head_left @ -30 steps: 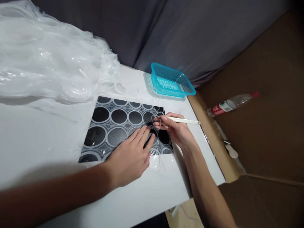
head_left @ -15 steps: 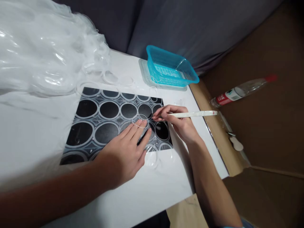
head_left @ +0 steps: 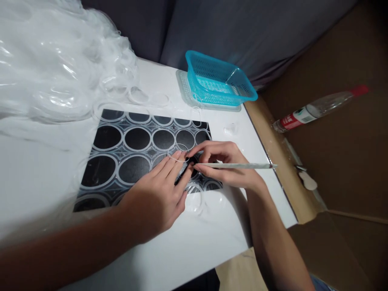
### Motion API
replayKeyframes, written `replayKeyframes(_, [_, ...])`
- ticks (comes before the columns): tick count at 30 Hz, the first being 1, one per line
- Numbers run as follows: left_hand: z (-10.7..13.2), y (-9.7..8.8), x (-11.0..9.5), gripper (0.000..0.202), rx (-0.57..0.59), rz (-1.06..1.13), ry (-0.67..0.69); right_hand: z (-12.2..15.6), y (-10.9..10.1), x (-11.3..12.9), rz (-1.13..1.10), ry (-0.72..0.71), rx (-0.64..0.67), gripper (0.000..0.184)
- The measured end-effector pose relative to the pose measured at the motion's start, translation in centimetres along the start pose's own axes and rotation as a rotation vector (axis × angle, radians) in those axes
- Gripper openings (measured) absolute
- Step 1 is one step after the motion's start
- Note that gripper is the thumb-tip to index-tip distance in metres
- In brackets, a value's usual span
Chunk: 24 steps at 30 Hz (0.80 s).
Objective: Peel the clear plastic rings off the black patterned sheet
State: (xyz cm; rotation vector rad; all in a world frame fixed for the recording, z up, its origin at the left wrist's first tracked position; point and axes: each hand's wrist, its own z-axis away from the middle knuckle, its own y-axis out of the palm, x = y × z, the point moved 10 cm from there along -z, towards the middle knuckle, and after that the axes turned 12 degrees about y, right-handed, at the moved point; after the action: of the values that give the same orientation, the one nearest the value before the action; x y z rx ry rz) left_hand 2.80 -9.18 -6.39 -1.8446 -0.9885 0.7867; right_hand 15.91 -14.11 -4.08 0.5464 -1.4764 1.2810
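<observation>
A black sheet (head_left: 137, 138) covered with rows of whitish rings lies on the white table. My left hand (head_left: 159, 194) rests flat on it, fingers stretched out and slightly apart. A thin clear ring (head_left: 168, 150) lies loose around my left fingertips. Just right of them, my right hand (head_left: 232, 163) is closed around a slim white stick (head_left: 239, 165) like a pen or craft knife. Its handle points right; the working tip is hidden among the fingers. Right thumb and forefinger are close to the left fingertips over the sheet.
A large heap of clear plastic (head_left: 60, 64) fills the far left. A blue basket (head_left: 222, 97) stands on a clear tray (head_left: 182, 87) at the back. Clear scraps (head_left: 230, 129) lie nearby. Beyond the right edge lies a bottle (head_left: 306, 113) with a red cap.
My right hand has moved down and slightly right over the sheet, and the stick now lies lower, almost level. My left hand has stayed flat. The view has shifted slightly.
</observation>
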Motion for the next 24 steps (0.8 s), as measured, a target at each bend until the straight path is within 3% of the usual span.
replayKeyframes(9, [0.1,-0.1,-0.1,0.056,-0.015,-0.016,0.004,-0.2,-0.1,-0.1,0.139,-0.072,-0.090,0.021])
replayKeyframes(19, [0.0,0.3,0.1,0.057,0.028,0.005,-0.013,-0.3,-0.3,-0.6,0.166,-0.010,-0.177,0.024])
replayKeyframes(24, [0.1,0.7,0.2,0.059,0.061,0.011,-0.024,0.1,-1.5,-0.2,0.044,-0.011,-0.309,0.030])
